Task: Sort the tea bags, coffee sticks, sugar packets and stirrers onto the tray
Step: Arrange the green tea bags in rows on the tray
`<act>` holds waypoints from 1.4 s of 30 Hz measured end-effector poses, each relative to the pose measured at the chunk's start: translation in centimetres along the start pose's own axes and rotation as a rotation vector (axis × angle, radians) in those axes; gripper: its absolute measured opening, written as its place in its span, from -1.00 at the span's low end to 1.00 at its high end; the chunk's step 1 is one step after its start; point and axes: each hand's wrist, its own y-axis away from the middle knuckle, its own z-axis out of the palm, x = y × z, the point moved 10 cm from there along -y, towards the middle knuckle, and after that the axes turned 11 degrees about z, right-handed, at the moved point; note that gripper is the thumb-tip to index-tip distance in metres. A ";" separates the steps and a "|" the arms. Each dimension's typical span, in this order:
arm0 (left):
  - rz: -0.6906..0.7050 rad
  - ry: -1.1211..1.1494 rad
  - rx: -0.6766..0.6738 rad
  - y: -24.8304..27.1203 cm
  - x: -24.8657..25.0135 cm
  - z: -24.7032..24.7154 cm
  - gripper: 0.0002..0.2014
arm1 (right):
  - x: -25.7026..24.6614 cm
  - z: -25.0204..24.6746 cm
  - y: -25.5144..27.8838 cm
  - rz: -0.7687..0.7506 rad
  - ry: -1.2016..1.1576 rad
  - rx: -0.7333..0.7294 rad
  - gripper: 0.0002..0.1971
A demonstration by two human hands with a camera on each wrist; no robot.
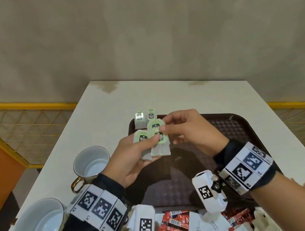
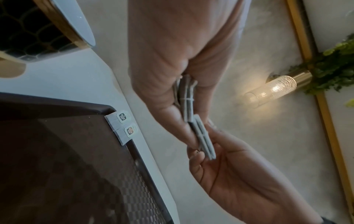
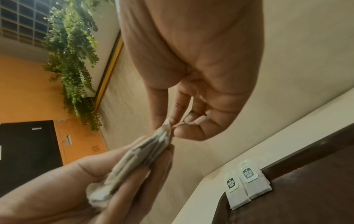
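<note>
From above, the left hand [image 1: 134,156] grips a fan of tea bags [image 1: 157,142] over the brown tray [image 1: 235,126] on the desk [image 1: 164,93], and the right hand [image 1: 189,127] pinches a green tag on the top one. The left wrist view shows two tea bags [image 2: 122,127] lying at the tray's far corner. The right wrist view shows finger and thumb nipping the stack's tip.

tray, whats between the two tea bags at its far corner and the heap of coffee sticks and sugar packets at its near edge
In the head view, bare tray floor; above it the left hand holds a bunch of tea bags and the right hand pinches one.
</note>
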 end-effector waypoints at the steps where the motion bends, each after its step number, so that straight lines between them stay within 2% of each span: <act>1: -0.007 -0.035 -0.024 0.2 -0.2 0.3 -0.67 | 0.0 -0.1 0.1 -0.002 -0.020 0.006 -0.80; 3: -0.004 -0.114 -0.056 0.4 -0.2 0.7 -0.70 | 0.1 -0.1 0.1 0.003 -0.042 0.005 -0.82; 6: 0.026 -0.202 -0.025 0.5 0.5 0.4 -0.74 | 0.4 -1.0 -0.2 0.026 -0.128 0.015 -0.94; 10: 0.117 -0.366 0.127 -0.7 3.3 -1.4 -0.80 | 0.9 -4.7 -2.0 0.046 -0.154 0.183 -0.94; 12: 0.170 -0.498 0.205 -3.2 5.2 -2.6 -0.85 | 1.9 -6.4 -4.2 0.094 -0.068 0.278 -0.89; 14: 0.194 -0.661 0.270 -6.6 6.6 -3.7 -0.84 | 2.9 -7.0 -6.8 0.157 0.050 0.306 -0.85; 19: 0.039 -1.114 0.329 -13.1 6.5 -5.1 -0.50 | 3.6 -5.1 -12.3 0.248 0.234 0.231 -0.81; 23: -0.091 -1.395 0.275 -15.7 4.5 -5.8 -0.56 | 3.6 -3.3 -15.6 0.264 0.321 0.193 -0.84; 26: -0.128 -1.431 0.285 -16.9 3.8 -6.3 -0.61 | 3.8 -2.8 -17.4 0.237 0.427 0.203 -0.92; 30: -0.154 -1.449 0.300 -17.3 3.5 -6.4 -0.54 | 4.2 -2.8 -18.8 0.220 0.446 0.240 -0.91; 42: -0.124 -1.409 0.304 -17.3 2.5 -6.7 -0.60 | 4.7 -2.7 -20.0 0.229 0.519 0.267 -0.81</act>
